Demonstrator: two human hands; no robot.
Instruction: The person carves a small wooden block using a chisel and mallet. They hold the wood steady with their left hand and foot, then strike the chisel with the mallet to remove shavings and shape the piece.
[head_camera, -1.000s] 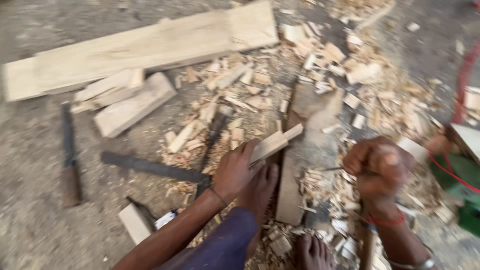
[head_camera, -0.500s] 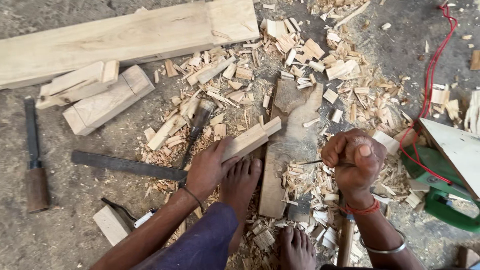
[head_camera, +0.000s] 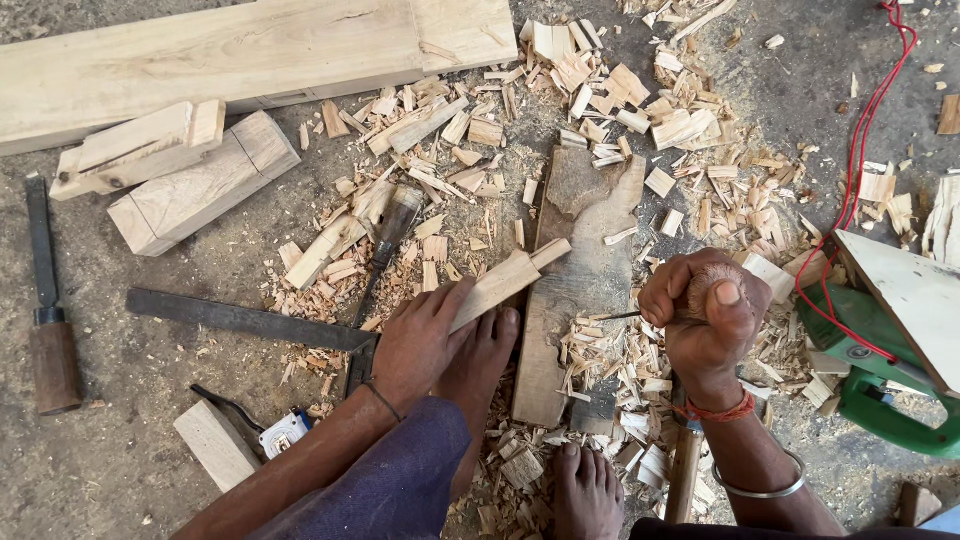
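Wood strip pinned on the plank, tool fist raised to its right

My left hand (head_camera: 420, 340) pins the pale wood strip (head_camera: 505, 285) down, with my foot just behind; its long axis climbs up-right onto the dark plank (head_camera: 580, 300) on the floor. My right hand (head_camera: 705, 315), clenched on a tool handle (head_camera: 684, 470), hangs just right of the strip's upper end; no containers in view

floor (head_camera: 150, 440): bare grey concrete, dusty | wood chips (head_camera: 620, 130): pale litter, centre to 1 o'clock | long plank (head_camera: 250, 50): at 11 o'clock along the top edge | red cable (head_camera: 860, 150): at 2 o'clock | light: even daylight, soft shadows
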